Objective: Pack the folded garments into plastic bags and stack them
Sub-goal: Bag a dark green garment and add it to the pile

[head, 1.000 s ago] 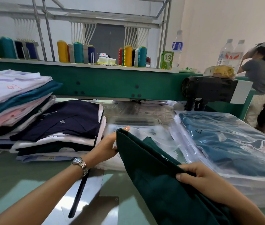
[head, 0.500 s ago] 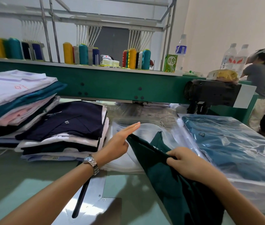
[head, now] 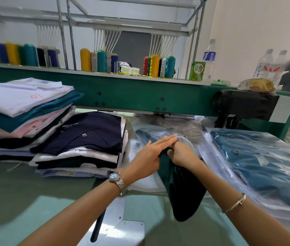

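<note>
A folded dark green garment [head: 181,189] lies in the middle of the counter [head: 25,201]. It forms a long, narrow band of smooth cloth with soft creases. Its far end is tucked under the two hands at the mouth of a clear bag [head: 185,139], and its near end sags in a rounded fold toward the person. Beyond the hands, a greenish-blue patch shows through the film. The right hand [head: 183,155] grips the garment's far end, thumb and fingers [head: 170,153] curled into the cloth. The left hand [head: 147,157] lies just beside it and touches it, its fingers [head: 165,140] straight and close together, flat over the bag's opening and holding nothing. To the right a stack of bagged blue garments [head: 265,166] rests on the counter. To the left are two piles of unbagged folded shirts: a low pile [head: 87,132] topped in navy, and behind it a taller pile [head: 21,107] topped in white.
</note>
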A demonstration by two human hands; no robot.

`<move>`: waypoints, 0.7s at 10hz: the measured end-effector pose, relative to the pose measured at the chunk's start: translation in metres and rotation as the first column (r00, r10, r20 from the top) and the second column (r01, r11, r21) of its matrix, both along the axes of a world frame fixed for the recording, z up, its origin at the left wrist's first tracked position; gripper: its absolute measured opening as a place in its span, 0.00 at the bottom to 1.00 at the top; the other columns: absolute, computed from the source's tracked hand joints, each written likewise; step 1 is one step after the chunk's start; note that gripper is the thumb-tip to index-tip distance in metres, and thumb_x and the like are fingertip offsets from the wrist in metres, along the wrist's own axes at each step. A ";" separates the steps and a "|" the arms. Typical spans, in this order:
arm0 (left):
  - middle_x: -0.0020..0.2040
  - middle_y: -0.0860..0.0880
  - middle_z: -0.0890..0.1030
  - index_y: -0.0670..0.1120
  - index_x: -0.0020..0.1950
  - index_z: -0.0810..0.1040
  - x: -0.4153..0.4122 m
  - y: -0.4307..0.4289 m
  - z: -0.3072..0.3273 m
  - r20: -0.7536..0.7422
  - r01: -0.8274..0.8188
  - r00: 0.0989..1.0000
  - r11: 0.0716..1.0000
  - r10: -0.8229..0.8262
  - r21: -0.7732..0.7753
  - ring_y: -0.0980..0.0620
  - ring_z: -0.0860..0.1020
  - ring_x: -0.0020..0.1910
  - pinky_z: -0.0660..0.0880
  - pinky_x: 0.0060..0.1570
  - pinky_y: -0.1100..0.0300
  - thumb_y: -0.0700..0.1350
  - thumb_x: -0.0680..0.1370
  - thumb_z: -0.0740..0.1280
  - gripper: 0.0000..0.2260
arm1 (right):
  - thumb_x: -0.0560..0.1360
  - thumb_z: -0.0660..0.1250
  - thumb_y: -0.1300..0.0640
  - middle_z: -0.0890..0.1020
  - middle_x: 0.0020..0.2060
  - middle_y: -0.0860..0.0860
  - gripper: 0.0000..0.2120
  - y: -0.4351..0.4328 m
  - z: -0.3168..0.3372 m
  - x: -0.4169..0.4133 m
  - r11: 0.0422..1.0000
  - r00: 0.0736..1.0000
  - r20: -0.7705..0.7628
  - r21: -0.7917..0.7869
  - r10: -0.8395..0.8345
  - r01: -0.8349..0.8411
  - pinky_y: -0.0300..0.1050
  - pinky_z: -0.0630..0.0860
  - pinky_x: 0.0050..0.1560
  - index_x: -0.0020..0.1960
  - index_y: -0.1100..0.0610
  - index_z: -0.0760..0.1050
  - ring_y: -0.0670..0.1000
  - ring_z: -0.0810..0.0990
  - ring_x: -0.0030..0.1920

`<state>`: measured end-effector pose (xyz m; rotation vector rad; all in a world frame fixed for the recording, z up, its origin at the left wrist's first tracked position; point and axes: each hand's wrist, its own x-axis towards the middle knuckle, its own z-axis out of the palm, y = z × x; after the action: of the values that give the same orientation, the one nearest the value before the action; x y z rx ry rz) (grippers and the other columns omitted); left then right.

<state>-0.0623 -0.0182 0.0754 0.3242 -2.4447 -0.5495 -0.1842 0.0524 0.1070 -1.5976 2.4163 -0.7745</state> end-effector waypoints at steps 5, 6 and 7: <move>0.76 0.65 0.61 0.57 0.77 0.61 0.002 0.004 -0.003 -0.047 0.073 0.996 0.995 -0.076 -0.067 0.43 0.71 0.69 0.74 0.59 0.40 0.22 0.67 0.53 0.44 | 0.78 0.58 0.69 0.75 0.61 0.59 0.19 -0.050 -0.029 0.032 0.866 0.855 0.178 -0.025 -0.487 0.499 0.36 0.76 0.53 0.68 0.71 0.68 0.45 0.79 0.50; 0.76 0.64 0.61 0.51 0.77 0.64 0.005 0.003 -0.005 -0.041 0.084 0.995 0.991 -0.089 -0.104 0.45 0.70 0.71 0.74 0.61 0.44 0.23 0.67 0.53 0.41 | 0.76 0.49 0.75 0.66 0.67 0.74 0.21 -0.064 -0.033 0.047 0.805 0.807 0.063 -0.056 -0.587 0.590 0.50 0.67 0.70 0.69 0.76 0.62 0.66 0.71 0.65; 0.73 0.61 0.62 0.46 0.76 0.67 0.012 0.006 -0.002 -0.067 0.049 0.996 0.983 -0.062 -0.176 0.44 0.72 0.69 0.75 0.60 0.47 0.27 0.70 0.53 0.35 | 0.82 0.54 0.66 0.69 0.68 0.69 0.18 -0.073 -0.012 -0.039 0.987 0.900 0.416 -0.034 -0.129 0.158 0.25 0.72 0.39 0.70 0.72 0.64 0.48 0.75 0.43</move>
<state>-0.0504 -0.0122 0.0729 0.1613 -2.4169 -0.3609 -0.2234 -0.0209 0.0951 -1.1353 2.2293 -1.1037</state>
